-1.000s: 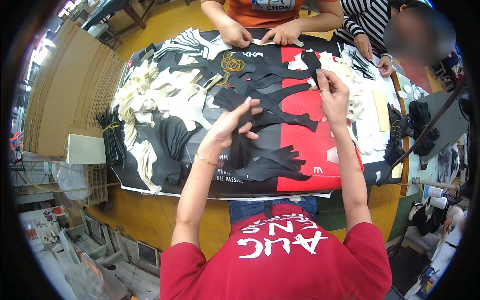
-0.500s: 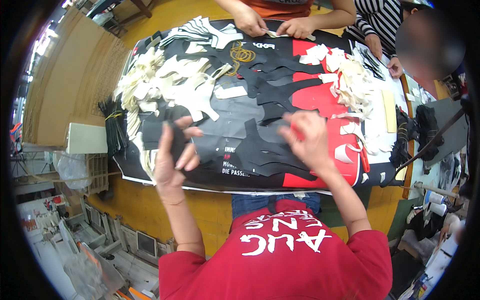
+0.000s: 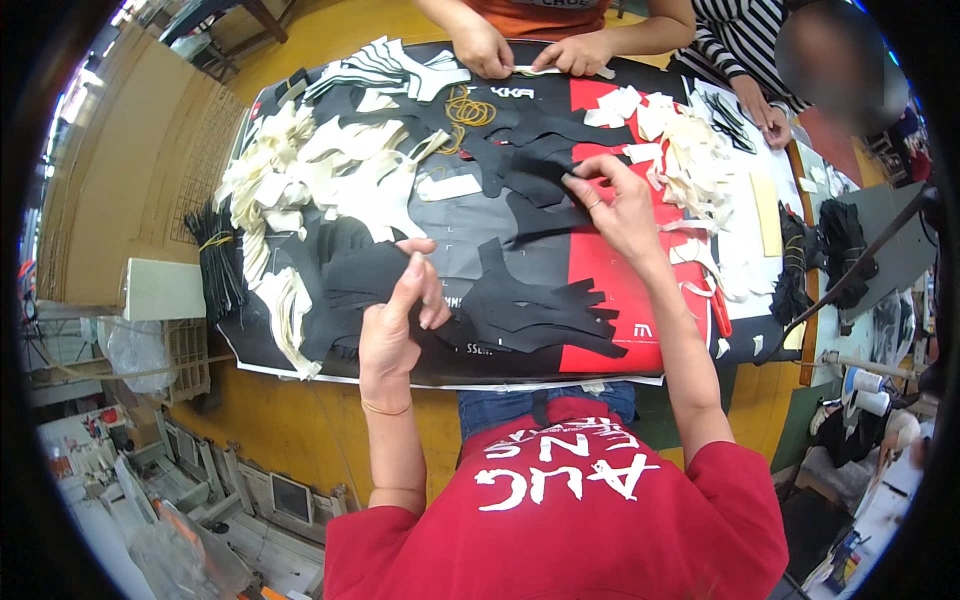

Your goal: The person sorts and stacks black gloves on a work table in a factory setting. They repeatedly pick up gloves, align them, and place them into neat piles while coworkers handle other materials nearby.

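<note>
My left hand (image 3: 398, 318) is over the near left part of the table, thumb and fingers closed on a black fabric piece (image 3: 368, 272) that spreads out to its left. Farther right, the thumb and fingertips of my right hand (image 3: 622, 210) pinch the edge of another black fabric piece (image 3: 548, 172), slightly blurred. Between my hands lies a stack of black cut pieces (image 3: 535, 310) with finger-like strips. More black pieces (image 3: 490, 160) lie beyond it.
Cream fabric pieces (image 3: 285, 165) are heaped at left, others (image 3: 690, 150) at right. Yellow rubber bands (image 3: 468, 108) lie near the far edge. A bundle of black strips (image 3: 210, 265) hangs at the left edge. Across the table, a co-worker's hands (image 3: 575, 52) handle a pale strip.
My right hand has moved up and away from me and now pinches a black piece. My left hand has shifted slightly right and nearer to me, its black piece now spread flatter.
</note>
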`<state>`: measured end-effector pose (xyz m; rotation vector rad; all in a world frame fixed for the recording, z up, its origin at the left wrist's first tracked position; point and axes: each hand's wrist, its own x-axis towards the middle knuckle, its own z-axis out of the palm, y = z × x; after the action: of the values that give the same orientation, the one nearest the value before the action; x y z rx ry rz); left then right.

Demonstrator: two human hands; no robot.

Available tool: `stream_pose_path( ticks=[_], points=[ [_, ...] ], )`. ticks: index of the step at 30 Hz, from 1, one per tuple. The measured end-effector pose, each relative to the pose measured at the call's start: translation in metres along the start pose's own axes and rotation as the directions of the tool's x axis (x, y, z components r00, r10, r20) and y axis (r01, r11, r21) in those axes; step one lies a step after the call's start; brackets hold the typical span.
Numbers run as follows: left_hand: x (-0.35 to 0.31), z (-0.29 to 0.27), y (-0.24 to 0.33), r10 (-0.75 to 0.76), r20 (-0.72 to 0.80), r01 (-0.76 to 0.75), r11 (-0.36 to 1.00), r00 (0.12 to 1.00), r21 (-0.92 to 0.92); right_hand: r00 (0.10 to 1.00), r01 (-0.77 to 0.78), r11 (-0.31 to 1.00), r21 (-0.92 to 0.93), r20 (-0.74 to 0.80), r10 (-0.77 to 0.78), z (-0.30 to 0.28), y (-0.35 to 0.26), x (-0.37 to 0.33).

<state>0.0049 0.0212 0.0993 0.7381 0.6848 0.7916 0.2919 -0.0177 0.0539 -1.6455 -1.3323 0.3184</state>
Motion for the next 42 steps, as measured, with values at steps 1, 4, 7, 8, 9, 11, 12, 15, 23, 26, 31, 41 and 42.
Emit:
stream_pose_path(
  ticks=[1,4,7,8,9,11,12,15,23,26,31,41,42],
  points=[
    [0.0,0.0,0.0,0.049,0.014,-0.05,0.999,0.999,0.019,0.998,-0.056,0.986,0.159,-0.002,0.057,-0.007,-0.009,0.003],
    [0.0,0.004,-0.006,0.187,0.052,-0.189,0.981,0.981,0.046,0.988,-0.148,0.878,0.456,0.098,0.116,-0.027,-0.039,0.005],
    [0.002,0.015,-0.015,0.194,0.132,-0.197,0.98,0.972,0.011,0.991,-0.109,0.761,0.64,0.129,0.033,-0.021,-0.063,-0.001],
    [0.004,0.02,-0.02,0.192,0.145,-0.198,0.98,0.971,0.028,0.987,-0.137,0.759,0.637,0.15,0.052,-0.015,-0.067,-0.001],
    [0.006,0.025,-0.023,0.166,0.163,-0.172,0.985,0.973,0.026,0.984,-0.159,0.782,0.602,0.158,0.078,-0.009,-0.069,0.0],
    [0.015,0.039,-0.032,0.138,0.138,-0.139,0.99,0.981,0.001,0.972,-0.215,0.778,0.59,0.21,0.109,-0.002,-0.07,-0.001],
    [0.02,0.046,-0.035,0.132,0.112,-0.131,0.991,0.985,-0.01,0.975,-0.188,0.788,0.586,0.207,0.079,0.0,-0.07,0.001],
    [0.044,0.067,-0.032,0.068,0.082,-0.076,0.991,0.994,0.105,0.977,-0.172,0.789,0.59,0.205,0.06,-0.002,-0.07,0.005],
    [0.092,0.12,0.005,0.214,0.184,-0.238,0.964,0.959,0.117,0.991,0.063,0.9,0.431,0.077,-0.106,-0.017,-0.062,0.03],
    [0.097,0.123,0.004,0.224,0.128,-0.244,0.954,0.966,0.176,0.978,0.187,0.94,0.285,0.034,-0.204,-0.016,-0.046,0.035],
    [0.099,0.111,0.0,0.343,0.06,-0.348,0.926,0.937,0.144,0.877,0.469,0.871,-0.146,-0.041,-0.479,-0.009,-0.022,0.036],
    [0.09,0.113,0.007,0.397,0.046,-0.397,0.893,0.917,0.211,0.908,0.394,0.84,-0.373,0.017,-0.418,-0.024,-0.025,0.023],
    [0.089,0.114,0.01,0.4,0.034,-0.396,0.885,0.916,0.245,0.915,0.377,0.847,-0.374,0.006,-0.404,-0.025,-0.025,0.023]
  ],
)
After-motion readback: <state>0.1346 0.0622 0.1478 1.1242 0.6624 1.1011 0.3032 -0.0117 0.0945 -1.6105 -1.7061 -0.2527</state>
